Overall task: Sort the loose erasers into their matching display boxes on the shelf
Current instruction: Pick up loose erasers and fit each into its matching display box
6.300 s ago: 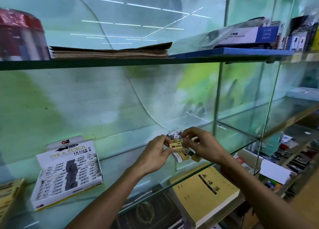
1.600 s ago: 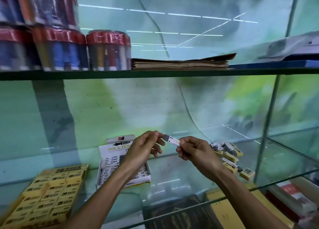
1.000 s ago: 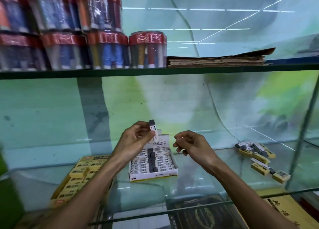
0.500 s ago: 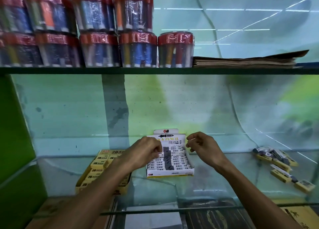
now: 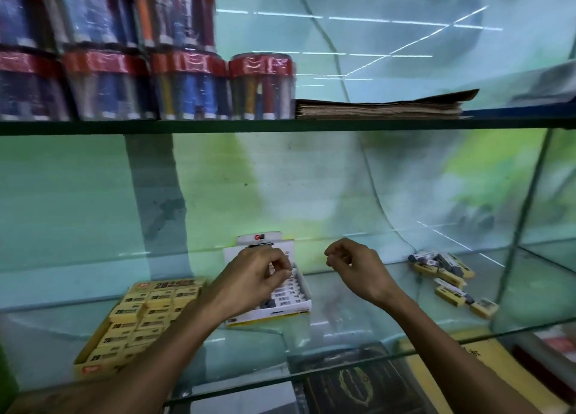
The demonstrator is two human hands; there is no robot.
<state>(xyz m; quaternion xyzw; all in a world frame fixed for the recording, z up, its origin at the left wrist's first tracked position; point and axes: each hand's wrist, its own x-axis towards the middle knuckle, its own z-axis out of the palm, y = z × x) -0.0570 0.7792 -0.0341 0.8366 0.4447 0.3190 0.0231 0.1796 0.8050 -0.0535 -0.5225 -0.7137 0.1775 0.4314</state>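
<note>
The left hand [image 5: 254, 281] is positioned over the white eraser display box [image 5: 282, 307] on the glass shelf [image 5: 343, 317], fingers curled above the rows of white erasers; whether they pinch anything cannot be determined. The right hand [image 5: 358, 268] hovers just right of that box, fingers loosely curled and holding nothing. A yellow eraser display box [image 5: 137, 320] lies at left; loose erasers [image 5: 448, 276] lie scattered at right.

Bare glass shelf [image 5: 358, 317] lies open between the white display box [image 5: 280, 310] and the loose erasers [image 5: 448, 276] near its right end. The yellow display box [image 5: 137, 320] fills the left front edge. The upper shelf [image 5: 280, 125] roofs the bay.
</note>
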